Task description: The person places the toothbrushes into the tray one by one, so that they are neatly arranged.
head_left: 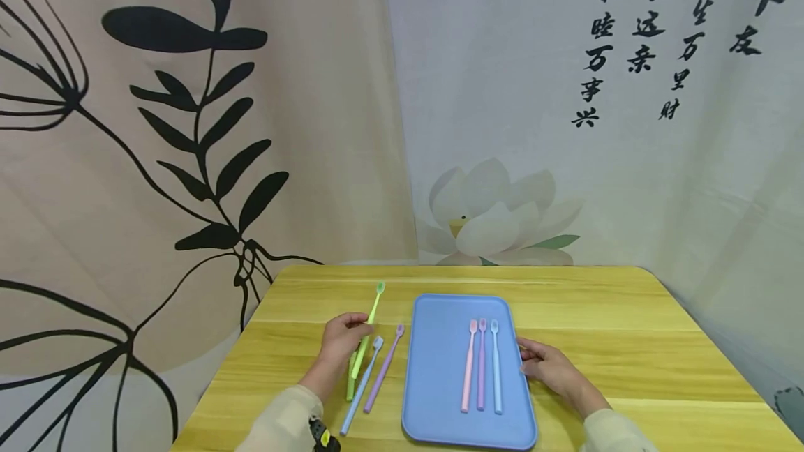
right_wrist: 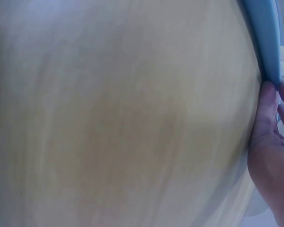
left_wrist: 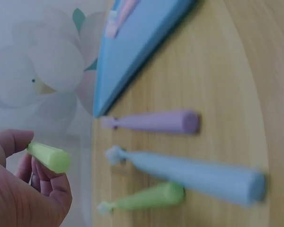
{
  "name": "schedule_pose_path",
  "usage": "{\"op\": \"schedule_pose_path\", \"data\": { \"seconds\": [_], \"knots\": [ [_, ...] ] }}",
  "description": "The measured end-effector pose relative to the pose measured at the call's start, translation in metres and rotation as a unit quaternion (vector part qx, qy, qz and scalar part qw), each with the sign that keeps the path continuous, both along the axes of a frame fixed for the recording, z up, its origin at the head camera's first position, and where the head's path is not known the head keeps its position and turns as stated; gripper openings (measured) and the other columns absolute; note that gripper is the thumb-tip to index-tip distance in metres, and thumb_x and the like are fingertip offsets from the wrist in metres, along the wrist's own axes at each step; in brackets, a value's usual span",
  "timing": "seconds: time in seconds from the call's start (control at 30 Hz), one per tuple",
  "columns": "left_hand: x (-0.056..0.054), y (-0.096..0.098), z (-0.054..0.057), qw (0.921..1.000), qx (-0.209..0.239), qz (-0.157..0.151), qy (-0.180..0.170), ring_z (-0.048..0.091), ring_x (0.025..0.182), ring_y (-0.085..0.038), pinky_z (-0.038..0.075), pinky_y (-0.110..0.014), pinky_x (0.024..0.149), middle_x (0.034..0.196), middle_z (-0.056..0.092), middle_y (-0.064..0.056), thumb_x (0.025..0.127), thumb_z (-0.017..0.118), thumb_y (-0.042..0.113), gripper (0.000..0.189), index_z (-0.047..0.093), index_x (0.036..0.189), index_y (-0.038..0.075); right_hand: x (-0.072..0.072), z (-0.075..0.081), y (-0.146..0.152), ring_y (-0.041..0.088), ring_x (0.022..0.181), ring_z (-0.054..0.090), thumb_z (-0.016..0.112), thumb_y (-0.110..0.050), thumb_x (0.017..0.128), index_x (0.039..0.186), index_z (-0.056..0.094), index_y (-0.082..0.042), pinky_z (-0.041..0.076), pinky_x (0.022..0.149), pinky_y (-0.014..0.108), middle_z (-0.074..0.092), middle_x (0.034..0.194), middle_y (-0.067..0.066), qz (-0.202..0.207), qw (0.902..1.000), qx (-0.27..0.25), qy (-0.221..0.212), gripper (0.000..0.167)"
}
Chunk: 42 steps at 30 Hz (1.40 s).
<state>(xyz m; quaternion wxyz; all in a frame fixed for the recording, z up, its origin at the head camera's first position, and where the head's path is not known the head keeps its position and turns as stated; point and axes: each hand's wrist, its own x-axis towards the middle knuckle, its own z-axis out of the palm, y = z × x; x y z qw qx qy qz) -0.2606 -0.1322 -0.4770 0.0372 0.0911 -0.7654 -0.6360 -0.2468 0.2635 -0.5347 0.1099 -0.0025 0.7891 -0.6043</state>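
Between thumb and fingers, my left hand (head_left: pixel 341 342) pinches a yellow-green toothbrush (left_wrist: pixel 49 157), raised over the left side of the table with its head pointing away. Below and beside it lie a green toothbrush (left_wrist: pixel 151 196), a blue toothbrush (head_left: pixel 361 390) and a purple toothbrush (head_left: pixel 384 372). To their right is a blue tray (head_left: pixel 433 368) holding a pink toothbrush (head_left: pixel 468 372), another purple toothbrush (head_left: pixel 481 372) and a light blue toothbrush (head_left: pixel 497 375), side by side. My right hand (head_left: pixel 553 370) grips the tray's right rim, thumb on the outer side.
All of this rests on a wooden table (head_left: pixel 641 340) with rounded far corners. Behind its far edge hangs a printed cloth (head_left: pixel 339 124) with plants, a lotus and writing.
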Motion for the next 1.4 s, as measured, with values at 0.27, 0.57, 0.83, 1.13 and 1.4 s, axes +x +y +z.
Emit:
{"op": "schedule_pose_path", "data": {
  "seconds": [0.27,0.57,0.83,1.13,1.4],
  "knots": [
    [-0.001,0.025,0.003,0.9994,0.031,-0.009,0.008,0.058,0.081,-0.019,0.051,-0.029,0.068,0.095,0.064,-0.011,0.085,0.073,0.004,0.027,0.068,0.109,-0.007,0.0,-0.002,0.0,0.026,0.101,0.055,0.061,0.009,0.086,0.142,0.044,0.01,0.054,0.085,0.038,0.057,0.113,0.017,-0.01,0.9999,0.008,0.0,0.059],
    [-0.001,0.05,0.002,0.9984,0.055,-0.012,0.004,0.064,0.08,-0.021,0.055,-0.033,0.072,0.092,0.066,-0.012,0.083,0.073,-0.001,0.027,0.067,0.107,-0.01,0.0,-0.003,0.002,0.026,0.1,0.054,0.061,0.009,0.086,0.143,0.043,0.011,0.054,0.084,0.036,0.056,0.113,0.018,0.002,1.0,0.003,0.007,0.06],
    [0.003,0.069,-0.002,0.9987,0.042,-0.028,0.006,0.056,0.081,-0.018,0.049,-0.027,0.068,0.094,0.063,-0.01,0.084,0.075,0.006,0.027,0.068,0.106,-0.007,0.0,-0.002,0.001,0.027,0.102,0.054,0.06,0.01,0.085,0.142,0.043,0.011,0.054,0.084,0.037,0.056,0.113,0.018,-0.007,1.0,0.002,0.005,0.059],
    [0.008,0.091,-0.009,0.9982,0.053,-0.03,0.0,0.058,0.077,-0.017,0.05,-0.028,0.065,0.091,0.065,-0.009,0.083,0.077,0.007,0.024,0.07,0.103,-0.004,0.0,-0.002,-0.001,0.027,0.102,0.054,0.061,0.008,0.086,0.142,0.045,0.009,0.053,0.084,0.037,0.057,0.113,0.016,-0.013,0.9999,0.01,0.004,0.059],
    [0.01,0.109,-0.014,0.9989,0.04,-0.023,0.002,0.058,0.076,-0.016,0.051,-0.03,0.067,0.088,0.065,-0.007,0.081,0.078,0.004,0.022,0.071,0.1,-0.005,-0.002,-0.005,-0.004,0.027,0.101,0.056,0.061,0.01,0.086,0.142,0.045,0.009,0.054,0.085,0.039,0.057,0.112,0.017,-0.02,0.9998,0.002,0.004,0.059]
  ]
}}
